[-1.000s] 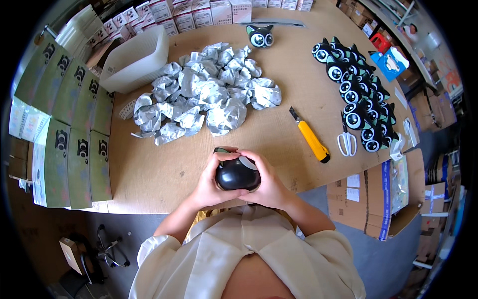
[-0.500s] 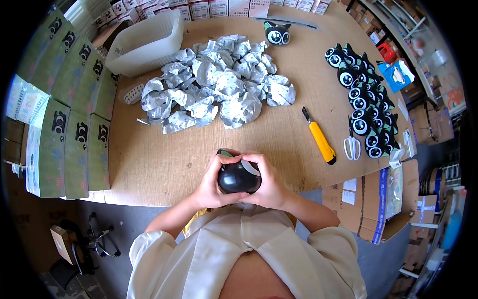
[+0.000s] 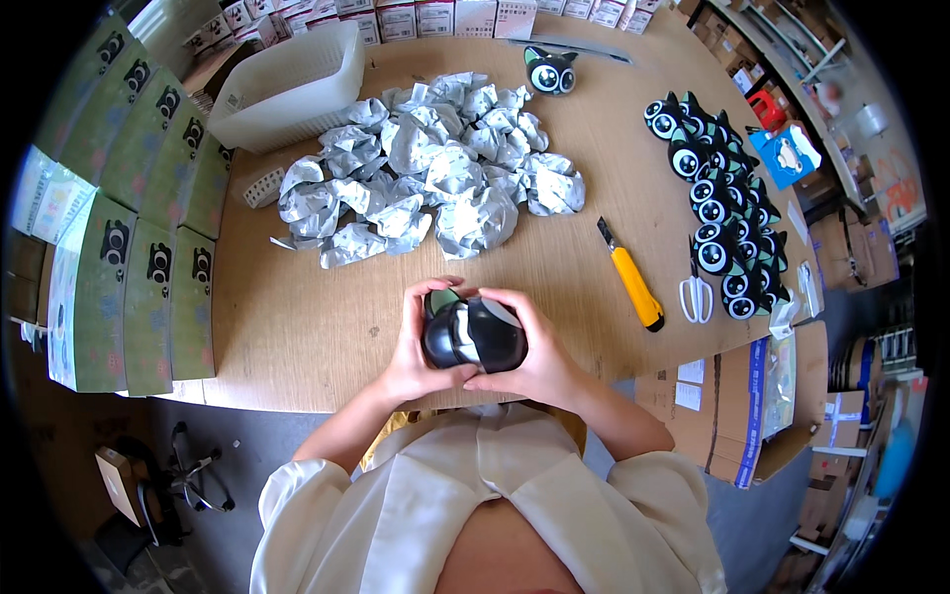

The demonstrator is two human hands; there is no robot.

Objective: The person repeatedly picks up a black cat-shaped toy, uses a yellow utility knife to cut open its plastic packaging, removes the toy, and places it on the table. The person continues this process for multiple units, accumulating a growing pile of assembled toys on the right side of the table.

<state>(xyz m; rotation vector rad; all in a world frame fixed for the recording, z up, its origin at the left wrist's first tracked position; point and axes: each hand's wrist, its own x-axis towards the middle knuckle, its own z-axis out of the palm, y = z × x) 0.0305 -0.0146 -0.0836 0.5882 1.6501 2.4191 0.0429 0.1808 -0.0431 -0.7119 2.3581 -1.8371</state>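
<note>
Between both hands, above the table's near edge, is a round black cat-head figure [image 3: 445,337] with a green inner ear. It is parted into two pieces, and a whitish inside shows in the gap. My left hand [image 3: 414,346] is wrapped round the left piece. My right hand [image 3: 534,342] grips the right piece, its fingers over the top. The eyes are hidden. Beyond the hands lies a heap of crumpled silver-grey paper [image 3: 475,218]. A yellow utility knife [image 3: 635,287] with its blade out and white-handled scissors [image 3: 697,297] lie to the right.
Several similar cat heads [image 3: 712,203] crowd the table's right side, and a single cat head [image 3: 550,71] sits at the back. Green boxes [image 3: 148,297] are stacked at left beside a translucent plastic bin [image 3: 287,94]. An open cardboard carton [image 3: 727,406] stands below the right edge.
The cat head was whole in my hands; now its two pieces are pulled apart with a pale gap between them. My hands have moved slightly apart.
</note>
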